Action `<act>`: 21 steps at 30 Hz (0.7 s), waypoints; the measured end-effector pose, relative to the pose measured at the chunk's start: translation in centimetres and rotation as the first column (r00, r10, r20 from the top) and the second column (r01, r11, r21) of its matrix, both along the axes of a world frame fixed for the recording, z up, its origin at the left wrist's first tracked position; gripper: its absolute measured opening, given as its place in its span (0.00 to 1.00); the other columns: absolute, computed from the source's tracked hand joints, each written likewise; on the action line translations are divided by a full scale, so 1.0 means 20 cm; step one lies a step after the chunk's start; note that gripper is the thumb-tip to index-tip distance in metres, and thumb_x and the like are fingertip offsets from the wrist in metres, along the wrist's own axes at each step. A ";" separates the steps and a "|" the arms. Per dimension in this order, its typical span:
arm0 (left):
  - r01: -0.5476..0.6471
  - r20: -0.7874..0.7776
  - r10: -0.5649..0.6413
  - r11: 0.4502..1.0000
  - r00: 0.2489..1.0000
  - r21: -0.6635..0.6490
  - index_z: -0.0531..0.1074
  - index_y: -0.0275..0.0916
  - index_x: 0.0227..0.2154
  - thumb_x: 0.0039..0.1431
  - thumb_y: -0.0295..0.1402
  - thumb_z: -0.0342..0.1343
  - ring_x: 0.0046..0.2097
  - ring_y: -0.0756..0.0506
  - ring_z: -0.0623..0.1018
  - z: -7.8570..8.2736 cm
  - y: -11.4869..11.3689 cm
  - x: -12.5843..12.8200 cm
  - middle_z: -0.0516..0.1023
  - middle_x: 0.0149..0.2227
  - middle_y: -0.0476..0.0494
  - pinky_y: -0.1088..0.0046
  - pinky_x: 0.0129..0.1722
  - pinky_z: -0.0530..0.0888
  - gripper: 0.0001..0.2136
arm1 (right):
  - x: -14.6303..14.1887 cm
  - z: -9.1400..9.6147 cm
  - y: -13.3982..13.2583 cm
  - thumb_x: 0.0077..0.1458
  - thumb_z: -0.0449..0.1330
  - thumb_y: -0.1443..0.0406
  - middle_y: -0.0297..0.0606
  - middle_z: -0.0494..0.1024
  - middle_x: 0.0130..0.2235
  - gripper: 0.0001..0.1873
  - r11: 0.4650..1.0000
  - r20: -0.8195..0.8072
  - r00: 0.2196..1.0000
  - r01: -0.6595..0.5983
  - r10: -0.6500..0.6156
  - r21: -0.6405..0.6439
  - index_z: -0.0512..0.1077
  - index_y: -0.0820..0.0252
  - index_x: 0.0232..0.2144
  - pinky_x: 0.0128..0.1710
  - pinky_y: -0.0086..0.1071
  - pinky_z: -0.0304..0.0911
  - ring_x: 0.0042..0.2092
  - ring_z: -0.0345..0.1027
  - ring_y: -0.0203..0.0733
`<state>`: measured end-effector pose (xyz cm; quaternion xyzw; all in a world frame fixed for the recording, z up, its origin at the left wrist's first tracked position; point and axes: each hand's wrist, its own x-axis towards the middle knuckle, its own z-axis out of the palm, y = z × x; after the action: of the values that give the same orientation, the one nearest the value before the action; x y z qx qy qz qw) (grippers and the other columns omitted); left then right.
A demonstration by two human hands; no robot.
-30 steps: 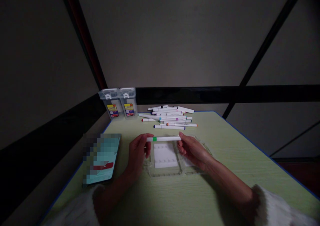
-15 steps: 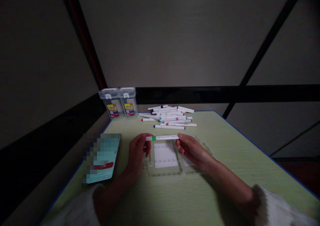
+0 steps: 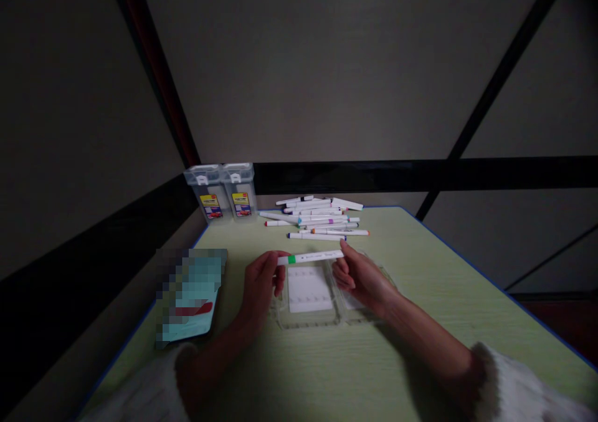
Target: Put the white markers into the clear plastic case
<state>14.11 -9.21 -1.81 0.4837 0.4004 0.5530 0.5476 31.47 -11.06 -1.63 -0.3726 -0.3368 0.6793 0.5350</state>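
Left hand (image 3: 259, 280) and right hand (image 3: 367, 280) pinch one green-banded marker (image 3: 314, 257) by its ends; other markers (image 3: 322, 220) lie loose behind, apparently none yet in the clear case (image 3: 309, 326)

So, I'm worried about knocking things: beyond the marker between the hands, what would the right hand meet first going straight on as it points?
Probably the navy-capped marker, nearest in the marker pile; the right hand may pass above it, as depth is unclear.
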 end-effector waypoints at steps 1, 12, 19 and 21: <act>0.002 -0.003 -0.002 1.000 1.000 0.006 0.70 0.32 0.27 0.47 0.40 0.53 0.14 0.58 0.59 0.00 0.00 0.00 0.61 0.14 0.56 0.83 0.12 0.54 0.13 | 0.00 0.00 0.00 0.44 0.56 0.49 0.25 0.51 0.07 0.27 1.000 0.002 1.000 -0.001 0.001 -0.005 0.55 0.60 0.08 0.15 0.26 0.38 0.13 0.40 0.26; -0.026 0.001 0.026 1.000 1.000 -0.009 0.70 0.33 0.26 0.48 0.40 0.52 0.15 0.57 0.61 0.02 0.00 -0.01 0.62 0.14 0.55 0.83 0.13 0.57 0.13 | 0.00 0.00 -0.01 0.39 0.60 0.51 0.25 0.56 0.09 0.23 0.999 0.077 0.997 0.014 -0.011 -0.033 0.59 0.61 0.11 0.17 0.25 0.42 0.14 0.45 0.26; -0.033 0.014 0.033 0.999 0.999 0.015 0.70 0.33 0.25 0.49 0.40 0.51 0.15 0.57 0.60 0.02 0.00 -0.01 0.62 0.14 0.55 0.83 0.13 0.56 0.13 | -0.01 -0.01 -0.01 0.36 0.62 0.51 0.27 0.60 0.11 0.22 0.998 0.094 0.995 0.023 -0.018 -0.054 0.62 0.63 0.12 0.17 0.24 0.41 0.14 0.47 0.25; -0.033 0.017 0.033 0.999 0.999 0.005 0.70 0.33 0.25 0.49 0.40 0.51 0.15 0.57 0.60 0.02 0.00 -0.01 0.62 0.14 0.55 0.83 0.13 0.56 0.13 | -0.01 0.00 -0.01 0.36 0.62 0.51 0.28 0.61 0.11 0.22 0.999 0.098 0.995 0.019 -0.014 -0.050 0.62 0.63 0.12 0.17 0.25 0.41 0.15 0.48 0.25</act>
<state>13.82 -9.25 -1.34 0.4737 0.4020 0.5672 0.5406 31.31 -11.18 -1.73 -0.4216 -0.3421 0.6643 0.5137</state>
